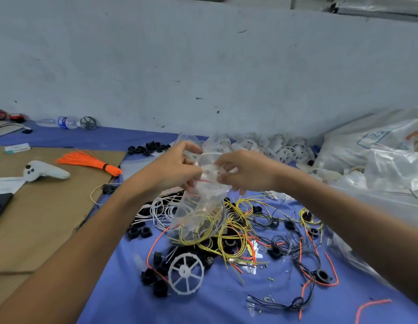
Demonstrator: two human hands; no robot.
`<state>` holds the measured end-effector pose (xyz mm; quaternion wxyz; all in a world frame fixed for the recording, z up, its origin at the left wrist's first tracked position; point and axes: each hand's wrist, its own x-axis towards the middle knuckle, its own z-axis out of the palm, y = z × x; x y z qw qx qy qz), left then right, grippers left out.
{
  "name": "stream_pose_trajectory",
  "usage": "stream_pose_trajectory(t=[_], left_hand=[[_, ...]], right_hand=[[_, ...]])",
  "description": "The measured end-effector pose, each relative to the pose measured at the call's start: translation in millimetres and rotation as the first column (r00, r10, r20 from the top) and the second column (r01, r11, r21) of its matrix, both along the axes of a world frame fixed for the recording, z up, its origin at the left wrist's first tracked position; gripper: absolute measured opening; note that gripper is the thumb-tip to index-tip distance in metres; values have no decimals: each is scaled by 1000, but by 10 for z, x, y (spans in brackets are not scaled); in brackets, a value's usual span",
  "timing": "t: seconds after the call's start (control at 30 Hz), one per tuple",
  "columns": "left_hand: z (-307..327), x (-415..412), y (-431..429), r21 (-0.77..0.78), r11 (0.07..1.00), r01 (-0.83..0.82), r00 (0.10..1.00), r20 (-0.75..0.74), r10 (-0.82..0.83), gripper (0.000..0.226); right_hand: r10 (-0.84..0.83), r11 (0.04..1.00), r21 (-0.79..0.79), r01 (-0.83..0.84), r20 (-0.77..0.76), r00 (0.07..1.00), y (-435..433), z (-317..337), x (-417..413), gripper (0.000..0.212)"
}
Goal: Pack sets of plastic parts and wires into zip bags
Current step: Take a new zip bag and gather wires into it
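Observation:
A clear zip bag [198, 211] hangs above the blue table cloth [123, 288], with yellow wire coiled inside it. My left hand [177, 167] grips the bag's top edge from the left. My right hand [245, 170] holds the opposite side of the top, fingers pinched at a white plastic part at the mouth. Below lie loose yellow wires [236, 220], white wires [156, 211], black and orange wires [297, 249], small black plastic parts [154, 277] and a white spoked wheel [185, 273].
A pile of white wheels [273, 146] sits against the wall, with large plastic bags [378, 160] to the right. On the cardboard sheet [39, 206] at left lie an orange wire bundle [88, 161] and a white controller [44, 171]. More black parts [148, 148] and a water bottle [60, 122] lie farther back.

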<state>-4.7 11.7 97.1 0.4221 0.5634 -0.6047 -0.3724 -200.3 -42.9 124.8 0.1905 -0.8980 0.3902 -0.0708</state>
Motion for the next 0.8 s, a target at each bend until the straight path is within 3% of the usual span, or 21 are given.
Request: stream_pose_trajectory(t=[0.07,0.13,0.2,0.27,0.3,0.33,0.4,0.5,0.63,0.8], left_hand=[[48,22,-10,-54,997,-47,998,37,49,38],[98,45,-19,-70,997,-37,991,123,45,27],[121,56,-25,-50,998,-46,974,220,56,26],[136,51,-35,-50,996,-79,952,294,90,34],[143,48,-34,-53,994,-91,943,317,104,32],[154,45,-29,-53,994,-99,937,331,111,29],[164,44,-8,-33,995,-98,938,332,103,25],[165,41,10,3,997,-82,943,323,77,31],[199,59,14,30,997,-78,950,305,65,49],[210,78,44,41,998,-49,945,325,33,59]], right_hand=[[32,991,133,-27,-31,999,40,62,0,40],[7,1000,-8,-7,-6,1000,59,164,-12,32],[-9,960,-275,54,163,987,124,225,-41,21],[92,954,-299,18,351,932,327,180,-74,16],[162,965,-251,-70,364,917,466,93,-70,14],[224,966,-198,-168,306,925,598,-49,-52,14],[328,936,-148,-320,28,944,771,-465,4,16],[292,918,-194,-346,-257,921,834,-1050,80,27],[215,957,-142,-254,-241,946,766,-1384,146,49],[366,895,-187,-404,-208,907,875,-1533,251,37]])
